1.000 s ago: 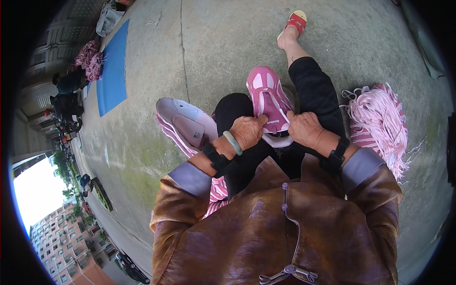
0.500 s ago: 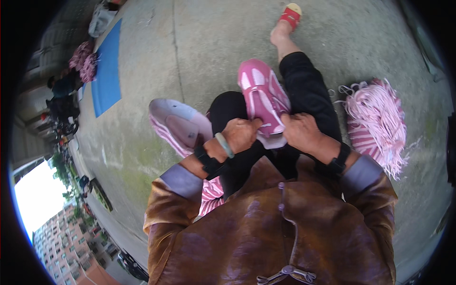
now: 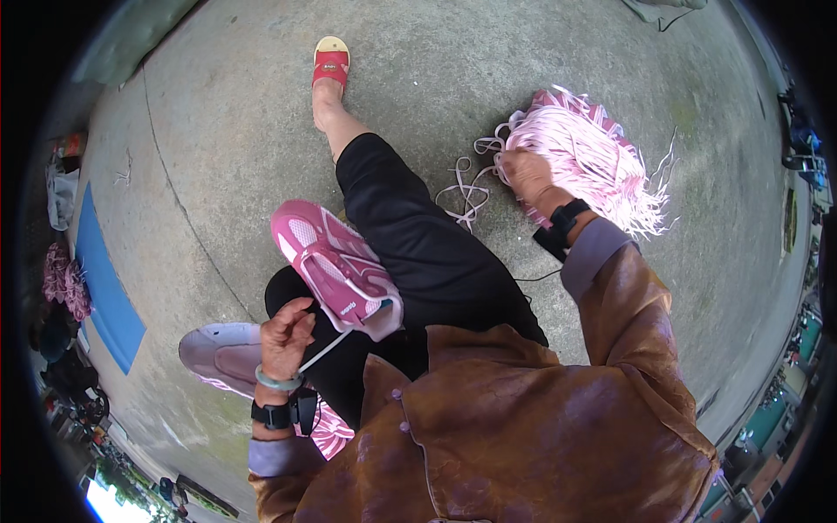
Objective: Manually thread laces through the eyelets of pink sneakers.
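Observation:
A pink and white sneaker upper [image 3: 336, 270] rests across my thighs, toe pointing away from me. Beside its heel end, my left hand [image 3: 288, 337] is raised with the fingers curled and their tips together; what they hold, if anything, is too small to tell. A thin pale strip [image 3: 324, 356] runs from behind that wrist to the shoe's opening. Out to the right, my right hand [image 3: 530, 180] reaches into the near left side of a large bundle of pale pink shoelaces [image 3: 580, 152], its fingers closed on laces. Loose laces [image 3: 466, 193] trail on the ground beside the bundle.
Another pale shoe [image 3: 222, 356] lies left of my knee, with pink striped pieces [image 3: 330, 431] below it. My leg in a red slipper [image 3: 331, 65] stretches forward over concrete. Far left are a blue mat [image 3: 106, 279] and a pink bundle [image 3: 65, 281].
Both hands have let go of the sneaker upper. My right hand has moved out to the shoelace bundle; my left has drawn back beside the shoe. The view has swung to the right.

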A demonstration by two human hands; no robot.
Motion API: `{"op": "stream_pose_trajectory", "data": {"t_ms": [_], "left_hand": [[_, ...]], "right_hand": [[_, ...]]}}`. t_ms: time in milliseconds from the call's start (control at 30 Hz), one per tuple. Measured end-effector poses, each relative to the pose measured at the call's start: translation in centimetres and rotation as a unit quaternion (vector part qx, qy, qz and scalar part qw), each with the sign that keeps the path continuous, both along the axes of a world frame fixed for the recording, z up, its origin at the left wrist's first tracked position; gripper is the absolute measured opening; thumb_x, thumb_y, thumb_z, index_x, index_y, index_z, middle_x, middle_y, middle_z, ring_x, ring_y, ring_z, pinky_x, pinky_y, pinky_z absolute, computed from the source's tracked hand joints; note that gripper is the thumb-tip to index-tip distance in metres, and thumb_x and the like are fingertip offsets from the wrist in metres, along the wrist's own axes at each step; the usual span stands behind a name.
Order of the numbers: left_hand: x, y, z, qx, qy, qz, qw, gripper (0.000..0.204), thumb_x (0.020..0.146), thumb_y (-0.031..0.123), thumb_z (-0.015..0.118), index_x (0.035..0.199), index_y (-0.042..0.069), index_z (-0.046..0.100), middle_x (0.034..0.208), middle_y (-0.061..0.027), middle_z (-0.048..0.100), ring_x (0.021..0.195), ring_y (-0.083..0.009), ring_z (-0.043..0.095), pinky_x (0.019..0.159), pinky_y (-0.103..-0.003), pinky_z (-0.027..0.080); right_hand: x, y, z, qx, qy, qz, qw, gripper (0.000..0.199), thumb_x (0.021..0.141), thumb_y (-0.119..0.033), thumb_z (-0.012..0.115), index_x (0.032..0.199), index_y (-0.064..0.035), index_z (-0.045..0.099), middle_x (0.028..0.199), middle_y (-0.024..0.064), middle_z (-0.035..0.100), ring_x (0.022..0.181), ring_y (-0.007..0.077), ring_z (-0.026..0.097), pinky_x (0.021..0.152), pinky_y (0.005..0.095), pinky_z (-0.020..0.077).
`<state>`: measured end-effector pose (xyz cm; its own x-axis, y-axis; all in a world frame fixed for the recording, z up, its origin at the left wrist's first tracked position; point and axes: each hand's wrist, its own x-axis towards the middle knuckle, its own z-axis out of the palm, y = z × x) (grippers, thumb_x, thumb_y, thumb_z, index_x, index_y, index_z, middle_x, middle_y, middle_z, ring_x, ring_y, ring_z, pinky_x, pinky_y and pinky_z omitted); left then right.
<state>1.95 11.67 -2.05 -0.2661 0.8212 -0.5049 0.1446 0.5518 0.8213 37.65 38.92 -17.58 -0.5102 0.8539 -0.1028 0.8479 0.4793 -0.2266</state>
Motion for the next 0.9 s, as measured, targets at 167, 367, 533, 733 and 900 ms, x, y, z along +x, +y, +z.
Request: {"op": "stream_pose_trajectory", "data": {"t_ms": [167,367,533,733,900], "left_hand": [[-2.1,-1.4,-0.1,-0.005,-0.010,0.093,0.996,0.016,0.082,0.008,0.058,0.096,0.003,0.060,0.071,0.0001,0.057,0.055,-0.0038,0.048,0.049,-0.016,0.040],[-3.1,-2.6,-1.0,-0.015,-0.003,0.145,0.989,0.014,0.082,0.009,0.057,0.093,0.001,0.059,0.069,-0.0008,0.056,0.053,-0.0043,0.048,0.049,-0.016,0.040],[-3.9,-3.2,-1.2,-0.049,0.022,0.157,0.986,0.014,0.082,0.010,0.058,0.092,0.000,0.059,0.068,-0.0005,0.056,0.053,-0.0043,0.048,0.049,-0.016,0.040],[-3.5,-1.7,-0.7,-0.008,0.021,0.166,0.986,0.014,0.082,0.011,0.059,0.092,0.001,0.059,0.068,0.0000,0.056,0.054,-0.0039,0.048,0.050,-0.016,0.039],[0.5,4.0,2.3,0.129,-0.050,0.071,0.988,0.038,0.080,0.017,0.061,0.112,0.001,0.048,0.102,-0.0103,0.055,0.094,-0.0183,0.052,0.084,-0.029,0.039]], "right_hand": [[1.0,6.6,-0.7,0.042,-0.219,-0.035,0.974,0.017,0.077,-0.016,0.046,0.088,-0.0151,0.060,0.097,0.0033,0.056,0.098,0.0217,0.050,0.076,0.0401,0.0394],[-0.5,10.6,-3.6,0.033,-0.316,-0.009,0.948,0.023,0.081,-0.016,0.043,0.096,-0.0173,0.060,0.105,0.0009,0.054,0.107,0.0207,0.042,0.082,0.0508,0.0293],[-2.0,11.6,-4.5,-0.025,-0.414,0.002,0.910,0.026,0.082,-0.018,0.043,0.096,-0.0171,0.064,0.105,0.0011,0.054,0.106,0.0215,0.042,0.088,0.0577,0.0238],[-2.2,10.0,-2.5,0.051,-0.249,0.049,0.966,0.019,0.080,-0.020,0.046,0.085,-0.0193,0.065,0.091,0.0024,0.060,0.098,0.0228,0.051,0.088,0.0509,0.0307],[-10.7,0.0,6.8,0.004,0.157,0.245,0.957,0.008,0.064,-0.018,0.053,0.068,-0.0108,0.054,0.064,0.0075,0.054,0.061,0.0274,0.057,0.051,0.0380,0.0471]]}}
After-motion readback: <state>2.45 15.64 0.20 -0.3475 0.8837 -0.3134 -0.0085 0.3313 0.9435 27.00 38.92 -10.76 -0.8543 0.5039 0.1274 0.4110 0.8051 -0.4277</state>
